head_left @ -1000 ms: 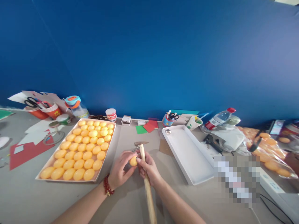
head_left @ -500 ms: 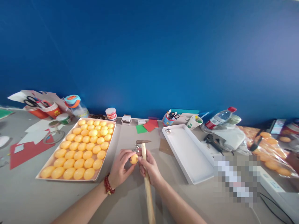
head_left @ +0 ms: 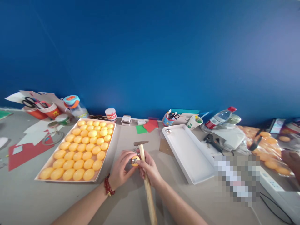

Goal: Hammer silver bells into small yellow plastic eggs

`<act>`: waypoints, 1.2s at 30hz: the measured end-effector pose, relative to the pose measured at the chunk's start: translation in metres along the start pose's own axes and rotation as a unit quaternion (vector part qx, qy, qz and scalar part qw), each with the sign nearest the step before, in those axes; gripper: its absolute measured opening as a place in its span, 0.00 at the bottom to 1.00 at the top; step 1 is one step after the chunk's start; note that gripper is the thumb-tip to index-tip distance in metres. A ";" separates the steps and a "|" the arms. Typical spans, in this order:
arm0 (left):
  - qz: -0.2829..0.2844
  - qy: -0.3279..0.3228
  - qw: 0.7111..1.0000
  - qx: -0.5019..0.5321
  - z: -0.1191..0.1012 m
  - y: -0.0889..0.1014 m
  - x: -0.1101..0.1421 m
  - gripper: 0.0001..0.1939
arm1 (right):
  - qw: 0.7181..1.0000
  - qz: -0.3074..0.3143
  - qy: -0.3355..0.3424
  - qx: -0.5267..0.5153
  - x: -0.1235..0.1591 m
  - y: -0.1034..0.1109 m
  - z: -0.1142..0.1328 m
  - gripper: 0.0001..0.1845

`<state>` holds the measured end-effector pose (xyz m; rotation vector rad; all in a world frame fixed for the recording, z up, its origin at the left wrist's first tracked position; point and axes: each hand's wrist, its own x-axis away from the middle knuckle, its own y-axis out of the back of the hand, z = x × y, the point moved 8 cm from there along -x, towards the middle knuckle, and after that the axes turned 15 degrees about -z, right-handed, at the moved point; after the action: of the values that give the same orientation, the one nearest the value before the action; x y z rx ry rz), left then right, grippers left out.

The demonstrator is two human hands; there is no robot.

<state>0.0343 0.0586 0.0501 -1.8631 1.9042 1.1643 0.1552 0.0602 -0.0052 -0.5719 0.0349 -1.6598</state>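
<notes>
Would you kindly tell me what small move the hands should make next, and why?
I would probably press the small silver piece gently against the orange ball, since the left hand holds the ball and the right hand, gripping the hammer, has its thumb beside the piece.

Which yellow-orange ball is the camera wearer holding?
The ball in the left hand, silvery metal against it; others sit in the pale tray and clear bag.

The wall (head_left: pixel 150 59) is blue. Scissors (head_left: pixel 30 102) stand in a red cup (head_left: pixel 35 113) on the left, near a flask (head_left: pixel 75 105). At the back, red paper (head_left: pixel 151 125) touches green paper (head_left: pixel 141 129). A bottle (head_left: pixel 218 119) has a red cap (head_left: pixel 232 109).
</notes>
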 end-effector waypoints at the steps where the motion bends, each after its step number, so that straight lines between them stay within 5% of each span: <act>1: 0.004 -0.002 1.000 0.003 -0.001 -0.001 -0.001 0.19 | 1.000 0.000 0.001 0.006 0.000 0.000 0.000 0.30; 28: 0.013 0.026 0.996 0.086 0.006 -0.006 0.006 0.24 | 0.989 0.070 -0.079 -0.104 -0.001 -0.009 -0.007 0.26; 36: 0.037 0.012 0.998 0.057 -0.001 -0.006 0.000 0.23 | 0.996 0.046 -0.035 -0.067 -0.001 -0.007 -0.008 0.28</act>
<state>0.0399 0.0589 0.0482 -1.7682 2.0248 1.0344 0.1460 0.0599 -0.0101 -0.7185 0.1205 -1.5543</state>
